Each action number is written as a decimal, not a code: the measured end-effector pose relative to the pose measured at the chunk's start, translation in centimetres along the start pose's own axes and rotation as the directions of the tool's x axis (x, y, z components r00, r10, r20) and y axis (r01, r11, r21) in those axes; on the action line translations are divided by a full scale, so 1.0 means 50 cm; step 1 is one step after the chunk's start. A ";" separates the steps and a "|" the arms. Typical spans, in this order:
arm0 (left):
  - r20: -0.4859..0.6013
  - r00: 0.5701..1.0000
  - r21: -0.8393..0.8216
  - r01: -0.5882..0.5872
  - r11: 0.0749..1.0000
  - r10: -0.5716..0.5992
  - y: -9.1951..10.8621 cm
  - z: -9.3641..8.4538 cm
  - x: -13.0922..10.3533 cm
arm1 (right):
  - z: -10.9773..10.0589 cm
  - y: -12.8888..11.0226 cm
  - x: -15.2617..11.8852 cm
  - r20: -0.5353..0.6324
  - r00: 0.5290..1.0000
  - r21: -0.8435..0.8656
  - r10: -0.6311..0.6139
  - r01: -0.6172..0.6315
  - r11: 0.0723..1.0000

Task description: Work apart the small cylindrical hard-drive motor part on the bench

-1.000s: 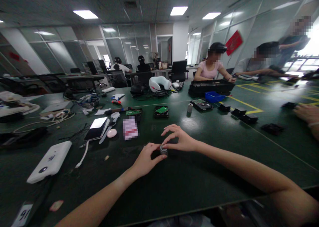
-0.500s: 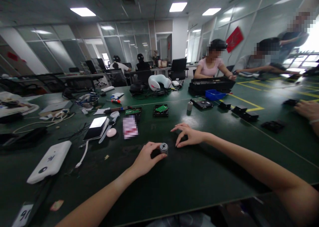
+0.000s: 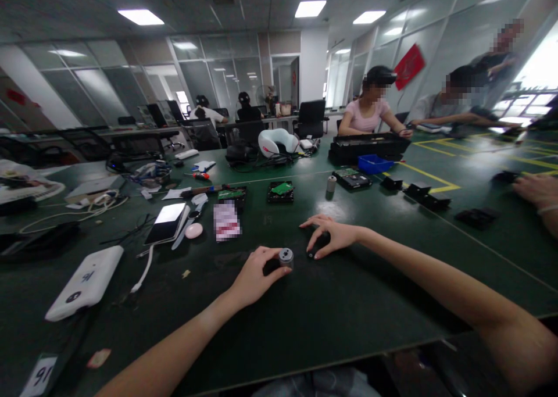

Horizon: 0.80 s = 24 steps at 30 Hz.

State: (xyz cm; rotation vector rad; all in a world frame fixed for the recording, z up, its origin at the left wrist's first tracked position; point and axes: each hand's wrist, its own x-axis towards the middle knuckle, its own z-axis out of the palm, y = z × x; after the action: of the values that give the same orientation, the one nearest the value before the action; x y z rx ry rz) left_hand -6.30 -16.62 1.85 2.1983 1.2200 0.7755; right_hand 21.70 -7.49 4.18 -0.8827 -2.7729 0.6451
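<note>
My left hand [image 3: 255,278] has thumb and fingers round a small silver metal cylinder [image 3: 286,258]. The cylinder stands upright, and its round top face shows dark holes. To the right, a short gap away, my right hand [image 3: 333,237] is closed in a pinch just above the table. A tiny dark piece [image 3: 310,255] with a light spot shows at its thumb and forefinger tips; its kind is too small to make out. A second, similar cylinder [image 3: 331,184] stands upright farther back, beside a hard drive [image 3: 353,179].
On the green table [image 3: 261,339], another drive with a green board [image 3: 281,191] lies ahead. A white power bank [image 3: 85,283], a pink round item [image 3: 194,230] and cables are on the left. Black parts [image 3: 425,196] and a blue tray [image 3: 375,164] lie right; a co-worker's hand [image 3: 536,190] rests at far right.
A tiny dark piece now shows at my right fingertips, where none was visible before. My left hand stays round the cylinder in nearly the same spot. The view has shifted slightly.
</note>
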 end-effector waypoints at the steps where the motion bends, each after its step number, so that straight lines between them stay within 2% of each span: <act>1: -0.002 1.000 -0.001 -0.004 1.000 0.004 0.000 0.000 0.000 | 0.002 -0.002 0.001 0.000 1.000 0.007 0.004 -0.004 1.000; 12: -0.001 1.000 0.008 -0.009 1.000 0.009 -0.002 0.001 0.000 | 0.010 -0.031 0.010 -0.010 1.000 0.073 0.020 -0.019 0.997; 15: -0.001 1.000 -0.001 -0.015 1.000 0.015 0.000 0.001 0.000 | 0.005 -0.062 0.015 -0.114 0.993 0.089 -0.001 0.011 0.996; 19: -0.007 0.999 -0.005 -0.035 0.999 0.035 0.000 0.001 0.000 | 0.003 -0.119 0.025 -0.296 0.954 0.068 -0.046 0.069 0.995; 24: -0.025 0.999 -0.007 -0.038 0.999 0.038 -0.002 0.003 0.000 | 0.017 -0.154 0.038 -0.374 0.926 0.025 -0.059 0.073 0.997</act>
State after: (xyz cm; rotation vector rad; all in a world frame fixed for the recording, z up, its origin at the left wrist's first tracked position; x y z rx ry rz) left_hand -6.26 -16.60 1.68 2.2182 1.1887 0.8234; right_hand 15.96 -12.33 6.90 -0.8033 -2.4282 0.4607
